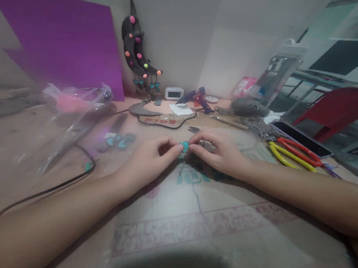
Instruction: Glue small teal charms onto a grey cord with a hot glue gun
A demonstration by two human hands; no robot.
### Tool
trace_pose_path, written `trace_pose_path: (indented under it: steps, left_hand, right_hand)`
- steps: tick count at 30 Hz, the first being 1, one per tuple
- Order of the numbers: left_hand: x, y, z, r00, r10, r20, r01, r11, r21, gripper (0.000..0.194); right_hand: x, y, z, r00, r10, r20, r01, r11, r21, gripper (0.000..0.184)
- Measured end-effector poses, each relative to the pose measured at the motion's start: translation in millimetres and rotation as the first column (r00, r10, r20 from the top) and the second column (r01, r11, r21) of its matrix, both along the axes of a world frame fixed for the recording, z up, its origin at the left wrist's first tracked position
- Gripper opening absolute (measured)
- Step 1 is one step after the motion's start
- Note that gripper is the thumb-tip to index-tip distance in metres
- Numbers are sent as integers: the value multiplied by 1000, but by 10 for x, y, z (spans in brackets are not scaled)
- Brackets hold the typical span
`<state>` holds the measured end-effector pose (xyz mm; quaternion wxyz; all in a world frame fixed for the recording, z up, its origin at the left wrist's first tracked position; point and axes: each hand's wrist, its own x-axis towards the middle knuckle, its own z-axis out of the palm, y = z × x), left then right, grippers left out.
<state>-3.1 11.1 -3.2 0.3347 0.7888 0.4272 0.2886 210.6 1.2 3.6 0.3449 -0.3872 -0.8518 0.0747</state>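
A small teal piece [184,146], its kind too small to make out, is pinched between my two hands over the middle of the table. My left hand [157,155] grips its left side with thumb and forefinger. On the other side, the fingertips of my right hand [216,151] close on it. A thin grey thread [197,198] trails from below the hands toward me. Just beyond my right hand lie pointed metal tips [194,129], the rest of that tool being hidden. Flat teal and dark pieces [120,141] lie beyond my left hand, blurred.
Red-handled [299,151] and yellow-handled tools [292,156] lie at right beside a phone [301,138]. Grey yarn [249,107], a glue gun [199,100] and a small clock [174,93] stand farther back. A black cable [59,184] crosses the left side, near a clear plastic bag [76,104].
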Motion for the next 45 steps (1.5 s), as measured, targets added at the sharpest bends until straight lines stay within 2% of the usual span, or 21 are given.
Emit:
trace_pose_path:
  steps: [8, 16, 21, 25, 28, 38, 45]
  left_hand:
    - [10, -21, 19, 998, -59, 2, 58, 996, 60, 29]
    - [11, -27, 9, 997, -73, 16, 72, 995, 63, 22]
    - [11, -22, 3, 999, -54, 4, 54, 997, 60, 30]
    - [13, -19, 17, 996, -79, -50, 83, 994, 74, 35]
    - [12, -18, 22, 994, -93, -59, 97, 992, 79, 31]
    - [21, -10, 15, 995, -96, 38, 94, 994, 48, 25]
    - [7, -25, 37, 1000, -2, 21, 1, 998, 66, 24]
  right_hand:
    - [2, 4, 7, 998, 2, -56, -6, 997, -78, 14]
    - [3, 22, -20, 1000, 27, 2, -27, 998, -48, 14]
    - [-16, -4, -8, 1000, -6, -6, 5, 999, -52, 15]
    - [-27, -24, -2, 999, 49, 12, -49, 999, 8, 15]
    - [-20, -19, -4, 997, 74, 21, -74, 997, 35, 15]
    - [-16, -6, -10, 1000, -12, -11, 12, 1000, 10, 15]
    - [-1, 26, -14, 997, -53, -49, 52, 998, -23, 14]
